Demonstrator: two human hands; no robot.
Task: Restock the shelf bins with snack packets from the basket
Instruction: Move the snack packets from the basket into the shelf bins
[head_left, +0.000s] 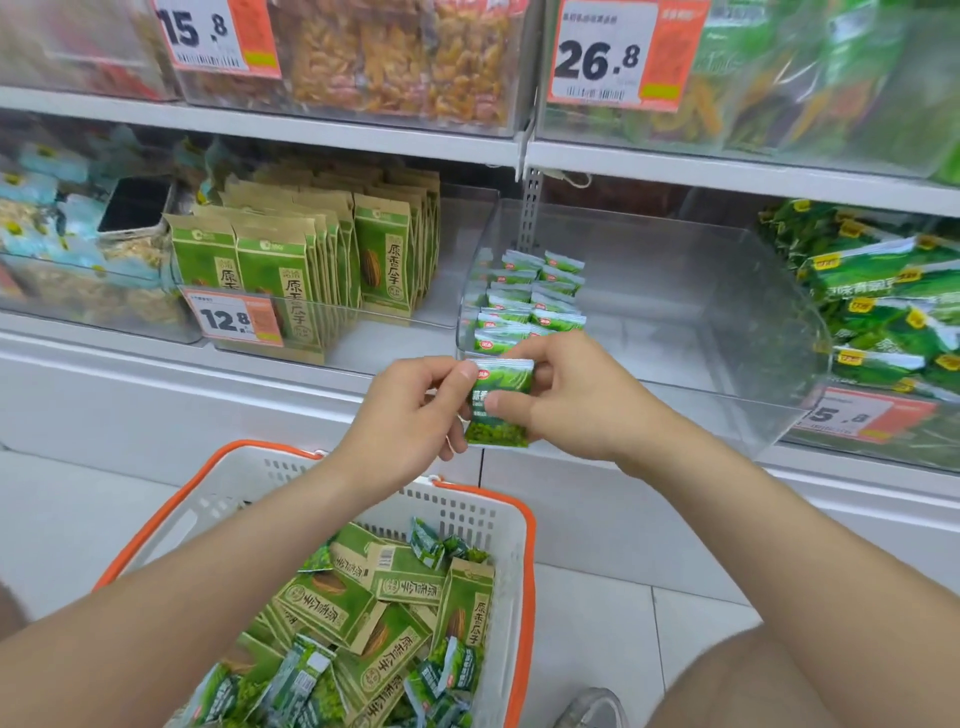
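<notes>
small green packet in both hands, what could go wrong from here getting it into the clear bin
1. Only the fingers of the left hand and right hand pinch the small green packet; it could slip and drop past the basket rim onto the floor.
2. Pushed in carelessly, it could topple the neat rows of packets at the left of the clear bin.

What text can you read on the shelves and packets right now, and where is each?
"15.8": top-left price tag.
"26.8": top-right price tag.
"12.8": middle price tag, in front of the tan packets.
"15.8": lower-right price tag, first digit faint.
"原香瓜子": on the tan packets.
Print on the held green packet: too blurred.
Small print and barcodes on the tags: unreadable.
</notes>
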